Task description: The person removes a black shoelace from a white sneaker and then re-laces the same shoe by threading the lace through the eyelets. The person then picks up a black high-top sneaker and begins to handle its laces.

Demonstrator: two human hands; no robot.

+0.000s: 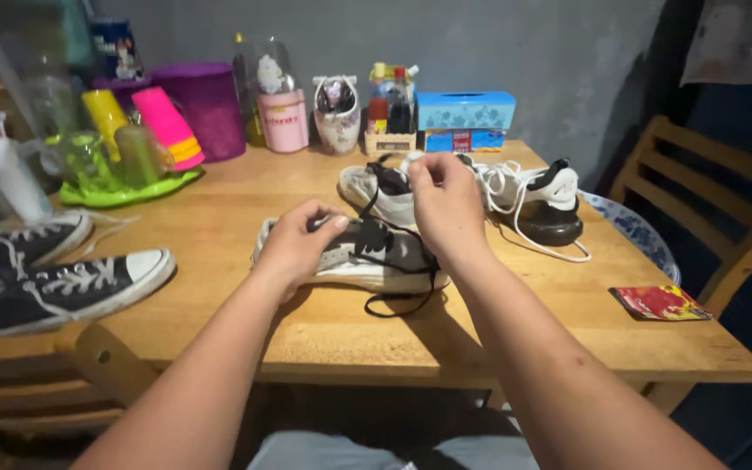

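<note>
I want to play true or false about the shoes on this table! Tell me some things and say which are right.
1. The left hand rests on a white sneaker with black laces. True.
2. The right hand pulls a black lace up from that sneaker. True.
3. The pair of black canvas sneakers lies at the right edge of the wooden table. False: it lies at the left edge.
4. The red sachet sits on top of a shoe. False: it lies flat on the table, near the right corner.
5. A blue tissue box stands at the back by the wall. True.
</note>
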